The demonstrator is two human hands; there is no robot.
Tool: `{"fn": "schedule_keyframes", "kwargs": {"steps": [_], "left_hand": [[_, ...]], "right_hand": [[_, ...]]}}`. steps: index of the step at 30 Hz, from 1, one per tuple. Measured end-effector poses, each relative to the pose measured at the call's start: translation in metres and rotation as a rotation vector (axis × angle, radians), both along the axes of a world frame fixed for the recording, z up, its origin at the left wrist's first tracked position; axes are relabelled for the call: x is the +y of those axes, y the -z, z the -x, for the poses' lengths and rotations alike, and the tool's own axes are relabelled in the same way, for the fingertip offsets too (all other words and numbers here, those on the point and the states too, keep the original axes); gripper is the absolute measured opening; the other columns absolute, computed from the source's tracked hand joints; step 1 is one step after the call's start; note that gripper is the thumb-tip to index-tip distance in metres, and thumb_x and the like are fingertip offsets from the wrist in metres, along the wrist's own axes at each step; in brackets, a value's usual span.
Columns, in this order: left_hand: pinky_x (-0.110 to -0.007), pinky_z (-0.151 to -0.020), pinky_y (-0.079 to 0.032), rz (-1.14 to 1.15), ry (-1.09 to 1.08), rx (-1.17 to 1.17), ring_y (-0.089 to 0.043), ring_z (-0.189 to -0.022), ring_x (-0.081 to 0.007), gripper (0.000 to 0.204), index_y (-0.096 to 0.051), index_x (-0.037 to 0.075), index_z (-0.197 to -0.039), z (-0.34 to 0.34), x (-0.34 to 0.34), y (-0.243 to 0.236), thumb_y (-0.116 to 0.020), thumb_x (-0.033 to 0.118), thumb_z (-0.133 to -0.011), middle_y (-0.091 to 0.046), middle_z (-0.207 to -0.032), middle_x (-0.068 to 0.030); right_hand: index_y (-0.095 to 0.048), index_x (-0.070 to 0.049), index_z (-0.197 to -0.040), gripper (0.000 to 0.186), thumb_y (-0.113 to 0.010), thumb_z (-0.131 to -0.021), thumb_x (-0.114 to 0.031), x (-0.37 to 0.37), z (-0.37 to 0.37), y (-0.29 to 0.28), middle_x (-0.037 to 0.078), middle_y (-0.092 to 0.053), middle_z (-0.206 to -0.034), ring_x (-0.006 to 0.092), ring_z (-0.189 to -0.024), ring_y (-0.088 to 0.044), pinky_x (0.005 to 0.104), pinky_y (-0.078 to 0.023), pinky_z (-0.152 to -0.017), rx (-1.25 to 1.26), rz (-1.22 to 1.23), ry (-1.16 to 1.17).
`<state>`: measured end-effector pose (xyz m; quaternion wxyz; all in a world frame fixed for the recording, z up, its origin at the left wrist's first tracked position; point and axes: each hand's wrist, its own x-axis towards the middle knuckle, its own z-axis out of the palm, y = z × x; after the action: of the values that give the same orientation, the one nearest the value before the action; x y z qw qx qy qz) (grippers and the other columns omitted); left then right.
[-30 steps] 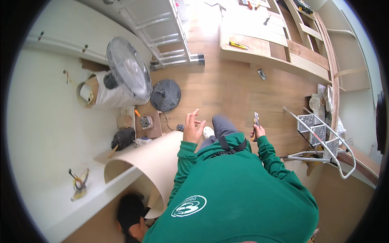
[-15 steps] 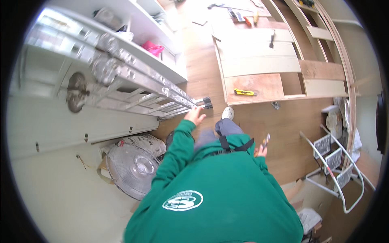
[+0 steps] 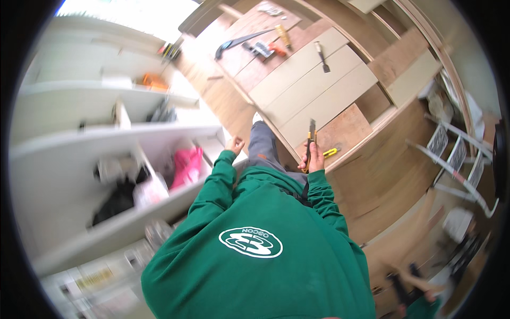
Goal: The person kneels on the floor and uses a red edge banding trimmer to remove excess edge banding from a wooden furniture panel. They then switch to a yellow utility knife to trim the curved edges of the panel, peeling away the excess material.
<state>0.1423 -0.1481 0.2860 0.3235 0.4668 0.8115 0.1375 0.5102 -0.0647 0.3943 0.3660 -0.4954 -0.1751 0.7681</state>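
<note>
My right hand (image 3: pixel 315 157) is closed around a utility knife (image 3: pixel 312 133) with a black and orange-yellow body, held upright in front of me. Just beyond that hand, a yellow utility knife (image 3: pixel 331 152) lies on the reddish board at the panel frame's near corner. My left hand (image 3: pixel 235 144) hangs beside the white shelving, its fingers curled in and nothing visible in them. Farther up the wooden panel frame (image 3: pixel 366 135) lie a dark-bladed scraper (image 3: pixel 322 57), a handsaw (image 3: pixel 239 42), a tool with an orange-red handle (image 3: pixel 276 49) and a wooden-handled tool (image 3: pixel 283 37).
White shelves (image 3: pixel 183 127) line my left, holding a pink bag (image 3: pixel 187 166) and dark bundles. A folding step stool (image 3: pixel 451 154) stands to the right. Blurred green clothing (image 3: pixel 424 308) shows at the lower right, near wood scraps. Wood flooring (image 3: pixel 380 186) lies between.
My view has swung left and forward, so the ladder and fan have left the picture. My right hand has risen with the utility knife to the frame's edge. My left fingers have curled in.
</note>
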Motion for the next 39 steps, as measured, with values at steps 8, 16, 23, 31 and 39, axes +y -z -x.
{"fn": "schedule_keyframes", "kwargs": {"steps": [8,16,23,31,39], "left_hand": [[-0.047,-0.081,-0.053,0.405,0.675,0.190,-0.065,-0.092,-0.0412,0.021,-0.062,0.010,-0.094,0.220,0.144,0.076,-0.064,0.028,-0.085,-0.065,-0.098,-0.0230],[-0.041,-0.073,-0.053,0.263,0.852,-0.141,-0.067,-0.082,-0.0302,0.023,-0.062,0.008,-0.104,0.198,0.260,0.039,-0.062,0.026,-0.090,-0.069,-0.091,-0.0155],[-0.040,-0.074,-0.053,0.304,1.126,-0.160,-0.066,-0.082,-0.0294,0.023,-0.063,0.008,-0.103,0.192,0.280,0.027,-0.063,0.027,-0.089,-0.068,-0.091,-0.0141],[-0.040,-0.075,-0.053,0.398,1.436,0.017,-0.065,-0.083,-0.0295,0.025,-0.060,0.007,-0.105,0.250,0.337,0.030,-0.062,0.026,-0.089,-0.062,-0.097,-0.0177],[-0.053,-0.086,-0.048,0.172,1.851,0.333,-0.053,-0.107,-0.0439,0.040,-0.047,0.009,-0.125,0.277,0.454,0.103,-0.060,0.024,-0.090,-0.052,-0.116,-0.0218]], "right_hand": [[-0.046,-0.005,-0.131,0.046,-0.044,-0.102,-0.040,0.059,0.206,0.001,0.007,-0.056,-0.074,0.0161,-0.053,-0.058,0.0347,-0.055,-0.054,0.090,0.059,0.388],[-0.042,-0.002,-0.121,0.028,-0.041,-0.096,-0.015,0.081,0.257,-0.047,0.014,-0.058,-0.082,0.0231,-0.058,-0.064,0.0360,-0.058,-0.058,0.057,-0.089,0.712],[-0.047,-0.006,-0.118,0.043,-0.047,-0.100,-0.045,0.062,0.273,-0.026,0.004,-0.051,-0.063,0.0139,-0.042,-0.052,0.0324,-0.054,-0.046,-0.045,-0.023,0.857],[-0.036,-0.010,-0.125,0.032,-0.048,-0.097,-0.022,0.034,0.351,0.076,0.010,-0.055,-0.080,0.0194,-0.047,-0.055,0.0387,-0.056,-0.048,-0.020,0.053,1.246],[-0.030,-0.015,-0.141,0.043,-0.045,-0.102,-0.022,0.054,0.498,0.134,0.006,-0.051,-0.087,0.0131,-0.057,-0.052,0.0320,-0.053,-0.052,-0.110,0.060,1.638]]}}
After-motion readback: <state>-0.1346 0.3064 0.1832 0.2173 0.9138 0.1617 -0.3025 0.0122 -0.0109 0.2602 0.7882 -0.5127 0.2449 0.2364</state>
